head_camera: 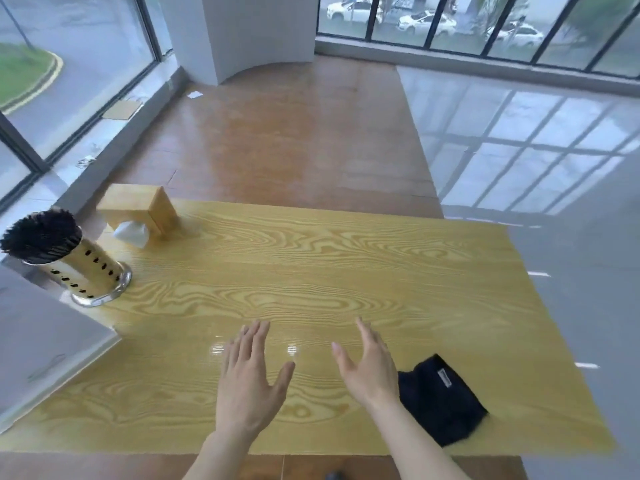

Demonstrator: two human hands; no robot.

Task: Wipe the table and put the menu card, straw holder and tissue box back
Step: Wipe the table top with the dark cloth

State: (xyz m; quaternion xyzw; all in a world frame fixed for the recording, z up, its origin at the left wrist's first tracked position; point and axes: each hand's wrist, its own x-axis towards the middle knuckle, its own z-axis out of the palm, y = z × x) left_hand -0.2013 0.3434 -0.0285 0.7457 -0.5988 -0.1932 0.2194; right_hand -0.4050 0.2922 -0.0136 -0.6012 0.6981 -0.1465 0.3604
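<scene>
A yellow wood-grain table (pixel 311 271) fills the view. At its far left corner lies a wooden tissue box (pixel 138 209) with a white tissue sticking out. Nearer on the left edge stands a gold perforated straw holder (pixel 86 268) full of black straws. A large white card (pixel 41 341), possibly the menu card, stands at the left edge. A folded black cloth (pixel 440 403) lies near the front right. My left hand (pixel 249 379) and my right hand (pixel 367 368) hover over the front middle of the table, fingers spread, holding nothing. The right hand is just left of the cloth.
Beyond the table lies a brown wooden floor (pixel 294 133) and a glossy grey floor (pixel 536 150) to the right. Windows run along the left and back, with a white pillar (pixel 242 32) in the far corner.
</scene>
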